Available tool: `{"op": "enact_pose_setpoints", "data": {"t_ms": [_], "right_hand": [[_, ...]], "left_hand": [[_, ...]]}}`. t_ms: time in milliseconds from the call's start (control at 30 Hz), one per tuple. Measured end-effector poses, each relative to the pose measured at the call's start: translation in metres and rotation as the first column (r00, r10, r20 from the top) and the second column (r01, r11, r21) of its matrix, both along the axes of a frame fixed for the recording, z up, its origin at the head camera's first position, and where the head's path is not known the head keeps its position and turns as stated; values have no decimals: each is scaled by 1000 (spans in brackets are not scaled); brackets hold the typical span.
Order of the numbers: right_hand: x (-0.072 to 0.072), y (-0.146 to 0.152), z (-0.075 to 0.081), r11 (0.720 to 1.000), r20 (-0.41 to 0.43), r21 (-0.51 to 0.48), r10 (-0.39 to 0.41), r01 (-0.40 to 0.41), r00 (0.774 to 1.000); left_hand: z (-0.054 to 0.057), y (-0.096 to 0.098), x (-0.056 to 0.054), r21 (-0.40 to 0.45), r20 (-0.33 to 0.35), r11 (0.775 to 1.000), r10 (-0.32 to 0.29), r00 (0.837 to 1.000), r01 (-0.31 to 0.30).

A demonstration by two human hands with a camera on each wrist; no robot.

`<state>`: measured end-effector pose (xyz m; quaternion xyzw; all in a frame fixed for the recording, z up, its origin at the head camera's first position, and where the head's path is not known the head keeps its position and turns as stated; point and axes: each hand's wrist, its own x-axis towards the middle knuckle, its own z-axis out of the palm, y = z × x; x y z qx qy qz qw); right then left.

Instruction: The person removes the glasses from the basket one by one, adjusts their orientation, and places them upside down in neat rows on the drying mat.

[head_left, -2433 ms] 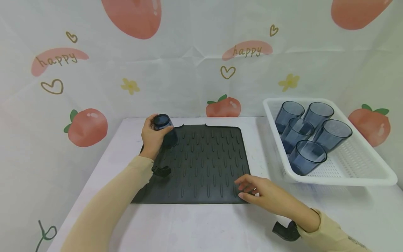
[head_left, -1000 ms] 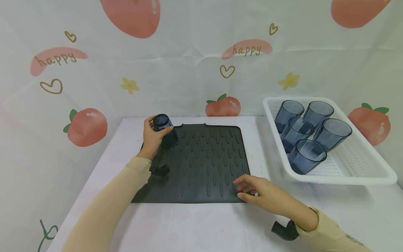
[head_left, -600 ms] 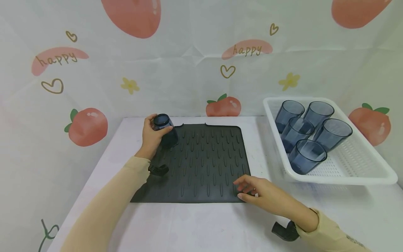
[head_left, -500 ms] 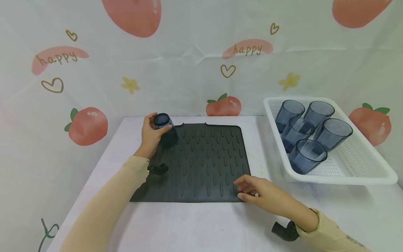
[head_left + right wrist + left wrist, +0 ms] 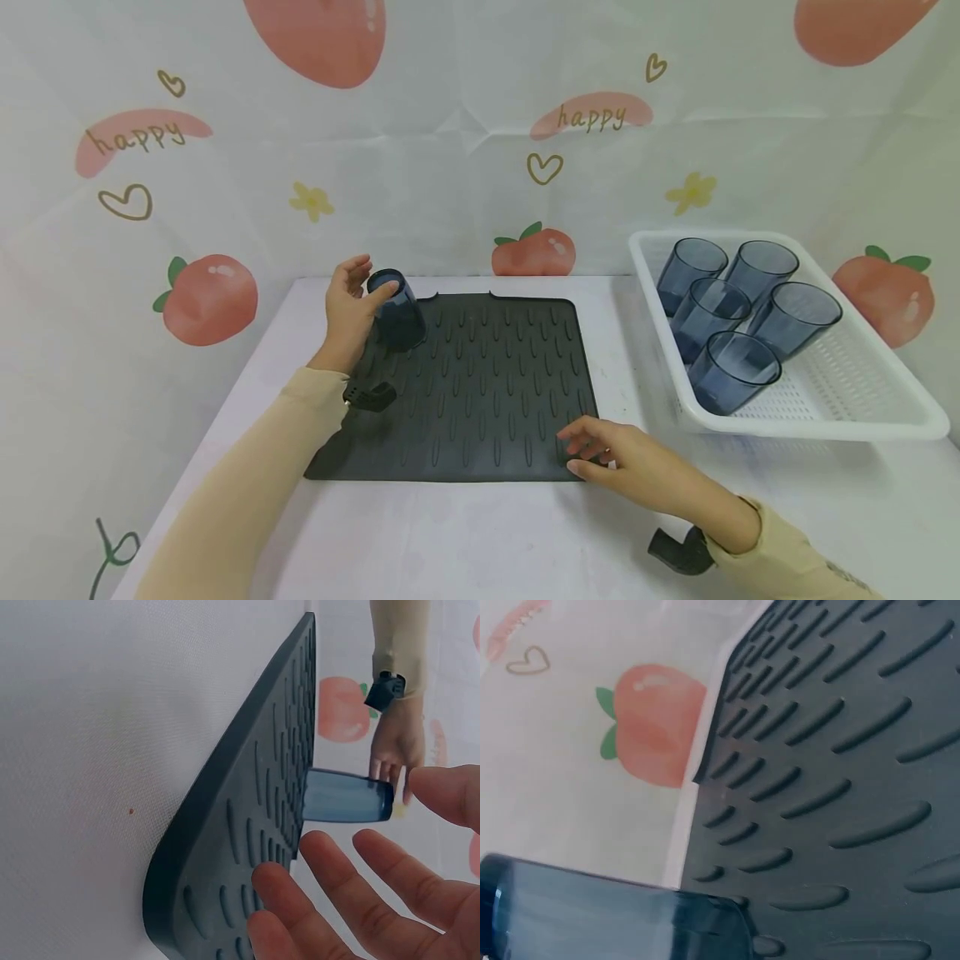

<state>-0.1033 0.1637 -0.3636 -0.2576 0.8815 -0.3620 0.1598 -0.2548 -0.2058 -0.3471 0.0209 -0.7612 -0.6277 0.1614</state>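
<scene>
A blue-tinted drinking glass (image 5: 401,321) stands upside down, its thick base uppermost, at the back left corner of a black ribbed drying mat (image 5: 480,400). My left hand (image 5: 350,312) is beside it on the left, fingers loosely spread and the thumb overlapping the glass's upper part in the head view. The left wrist view shows the glass (image 5: 607,915) low at its edge, with no fingers in sight there. Over the mat's front right corner hovers my right hand (image 5: 618,458), fingers relaxed and slightly bent, holding nothing.
To the right, a white perforated plastic basket (image 5: 840,408) holds several similar blue glasses (image 5: 731,375), leaning with mouths upward. The white table (image 5: 450,533) meets a fruit-printed backdrop (image 5: 420,167) behind the mat. Each wrist wears a black camera mount (image 5: 678,550).
My left hand gripped the glass near its base before; now its fingers have loosened and drawn off up and to the left. The glass and my right hand have stayed in place.
</scene>
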Motion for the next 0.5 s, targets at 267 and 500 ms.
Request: {"op": "enact_pose_setpoints", "data": {"t_ms": [267,500], "right_hand": [[0,0,-2,1000,13,0,0,0,1000],[-1,-1,-3,1000,6,0,0,0,1000]], "left_hand": [[12,2,7,20,-125,1000,-2,992,4],[30,14,22,-4,-215,995,-99,972,100]]}}
